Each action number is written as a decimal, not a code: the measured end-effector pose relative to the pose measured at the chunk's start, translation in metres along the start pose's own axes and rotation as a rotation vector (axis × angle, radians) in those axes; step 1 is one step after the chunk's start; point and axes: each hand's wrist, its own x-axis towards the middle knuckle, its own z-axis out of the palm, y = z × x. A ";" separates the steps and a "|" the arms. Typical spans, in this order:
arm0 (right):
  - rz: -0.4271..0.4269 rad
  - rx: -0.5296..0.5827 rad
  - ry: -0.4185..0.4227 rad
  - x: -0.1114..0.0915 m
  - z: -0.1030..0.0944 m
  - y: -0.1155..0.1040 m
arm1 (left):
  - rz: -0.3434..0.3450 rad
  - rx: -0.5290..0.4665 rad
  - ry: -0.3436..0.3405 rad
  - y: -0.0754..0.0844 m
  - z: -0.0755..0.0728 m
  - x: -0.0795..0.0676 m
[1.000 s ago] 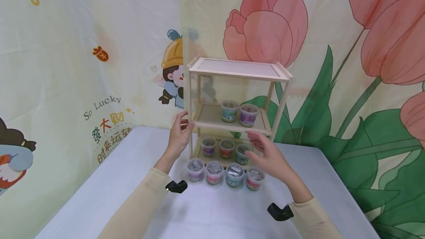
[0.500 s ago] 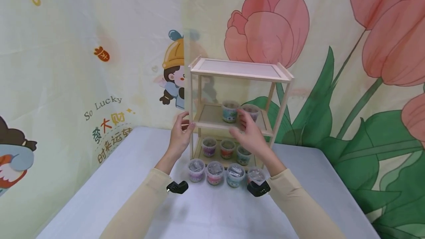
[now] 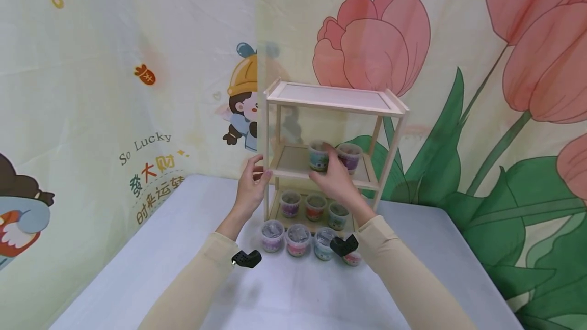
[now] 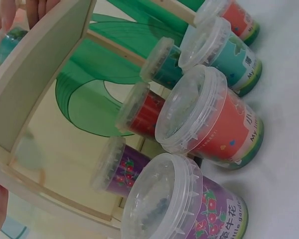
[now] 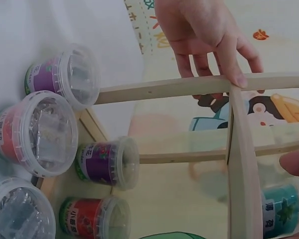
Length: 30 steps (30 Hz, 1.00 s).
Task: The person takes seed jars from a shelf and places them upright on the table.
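Note:
A small wooden three-tier rack (image 3: pixel 339 97) stands on the table. My left hand (image 3: pixel 251 183) grips its front left post, thumb in front and fingers behind, as the right wrist view shows. On the middle shelf, my right hand (image 3: pixel 338 180) holds a teal-labelled plastic cup (image 3: pixel 317 156) between thumb and fingers, partly covering it. Just right of that cup is a purple-labelled cup (image 3: pixel 350 156). The bottom shelf bears a purple cup (image 3: pixel 290 204), a red cup (image 3: pixel 315 208) and a teal cup (image 3: pixel 338 216).
Several clear-lidded cups stand in a row before the rack: purple (image 4: pixel 214 209), red (image 4: pixel 219 124), teal (image 4: pixel 234 62) and another red one (image 4: pixel 241 22). The right wrist overlaps the rightmost ones in the head view. A printed cloth backdrop (image 3: pixel 197 65) hangs close behind.
My right hand has moved left and in from the rack's right front to the teal cup on the middle shelf, and has taken hold of it. The left hand stays on the post.

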 end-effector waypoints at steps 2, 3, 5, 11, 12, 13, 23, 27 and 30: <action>0.014 0.000 -0.008 0.005 0.002 0.000 | 0.004 0.008 0.004 -0.001 0.001 0.000; 0.022 -0.001 -0.011 0.007 0.003 0.001 | 0.007 0.009 0.006 -0.001 0.001 0.000; 0.028 -0.003 -0.009 0.011 0.006 0.001 | 0.012 0.006 0.008 -0.001 0.001 0.001; -0.002 -0.024 0.004 0.020 0.011 0.004 | 0.011 -0.004 0.005 -0.001 0.000 0.001; -0.011 -0.030 0.006 0.021 0.012 0.005 | 0.011 -0.004 0.003 -0.002 0.000 0.001; -0.021 -0.039 0.010 0.022 0.013 0.005 | 0.011 -0.004 0.002 -0.002 0.000 0.001; -0.102 -0.040 0.026 0.024 0.015 0.009 | 0.016 0.012 0.008 -0.003 -0.001 0.001; -0.120 -0.028 0.017 0.023 0.013 0.011 | 0.010 0.014 0.000 -0.003 0.000 0.000; -0.133 -0.034 0.028 0.024 0.013 0.014 | 0.010 0.015 -0.004 -0.003 0.000 0.000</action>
